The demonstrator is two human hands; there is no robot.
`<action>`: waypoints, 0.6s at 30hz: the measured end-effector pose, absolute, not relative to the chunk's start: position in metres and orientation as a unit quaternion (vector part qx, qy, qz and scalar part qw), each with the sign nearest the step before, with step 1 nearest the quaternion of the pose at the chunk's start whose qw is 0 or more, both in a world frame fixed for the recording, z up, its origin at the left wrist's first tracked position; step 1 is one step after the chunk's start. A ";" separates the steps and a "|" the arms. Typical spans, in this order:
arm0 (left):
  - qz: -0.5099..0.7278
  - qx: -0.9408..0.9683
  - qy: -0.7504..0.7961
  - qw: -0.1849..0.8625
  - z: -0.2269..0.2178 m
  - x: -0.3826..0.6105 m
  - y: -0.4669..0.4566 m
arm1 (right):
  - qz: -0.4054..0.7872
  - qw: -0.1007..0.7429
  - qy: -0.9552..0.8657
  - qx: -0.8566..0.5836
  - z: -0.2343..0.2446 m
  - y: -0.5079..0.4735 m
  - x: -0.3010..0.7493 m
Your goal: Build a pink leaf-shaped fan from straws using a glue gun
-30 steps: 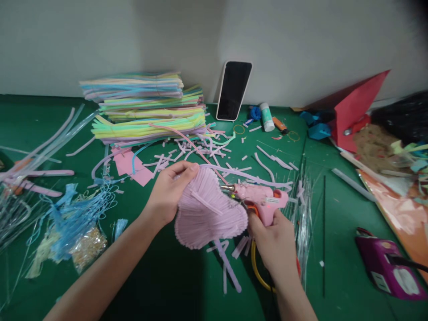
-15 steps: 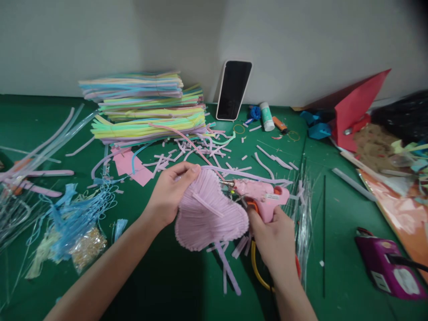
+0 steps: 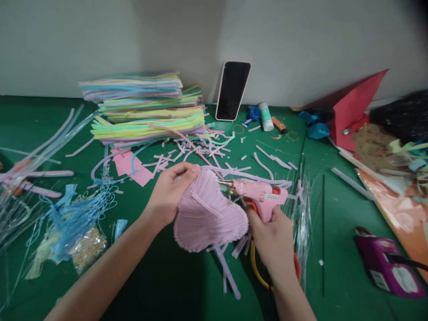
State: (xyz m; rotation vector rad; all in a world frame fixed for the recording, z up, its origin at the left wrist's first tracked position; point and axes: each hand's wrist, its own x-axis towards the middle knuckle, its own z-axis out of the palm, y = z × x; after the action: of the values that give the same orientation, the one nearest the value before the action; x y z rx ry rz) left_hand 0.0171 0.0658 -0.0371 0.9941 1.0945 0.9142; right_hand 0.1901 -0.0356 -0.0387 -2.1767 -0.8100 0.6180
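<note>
Between its thumb and fingers, my left hand [image 3: 177, 189] pinches the upper left edge of a lilac pipe-cleaner shape [image 3: 207, 227] with a curved, lobed outline and ribbed rows. One lilac pipe cleaner [image 3: 247, 174] runs off to the right from the pinched edge. My right hand [image 3: 272, 236] is closed round the handle of a pink glue gun [image 3: 257, 192]. The gun's metal nozzle points left, close to the shape's upper right edge; I cannot tell if it touches. Under my right hand show orange and yellow looped handles [image 3: 257, 267], mostly hidden.
Bundled pastel pipe cleaners [image 3: 147, 127] are piled at the back beside a propped phone [image 3: 233, 91]. Lilac offcuts [image 3: 187, 147] litter the green table. Blue tassels [image 3: 80, 214] and a bag of gold beads [image 3: 88, 247] lie left; a purple power block [image 3: 388, 263] sits right.
Both hands, the lilac shape and the glue gun hold nearly the same positions. The view has shifted very slightly.
</note>
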 end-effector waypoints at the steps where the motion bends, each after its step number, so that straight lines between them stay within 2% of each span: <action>1: 0.402 0.438 0.481 0.644 -0.037 0.017 0.066 | 0.237 0.361 -0.315 -0.845 -0.038 -0.035 0.190; 18: 0.405 0.448 0.474 0.641 -0.036 0.017 0.065 | 0.236 0.368 -0.314 -0.843 -0.038 -0.036 0.189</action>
State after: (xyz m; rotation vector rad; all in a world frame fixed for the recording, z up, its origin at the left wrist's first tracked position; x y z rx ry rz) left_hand 0.0165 0.0650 -0.0365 1.0222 1.0801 0.9227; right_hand 0.1885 -0.0355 -0.0382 -2.1644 -0.8076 0.6066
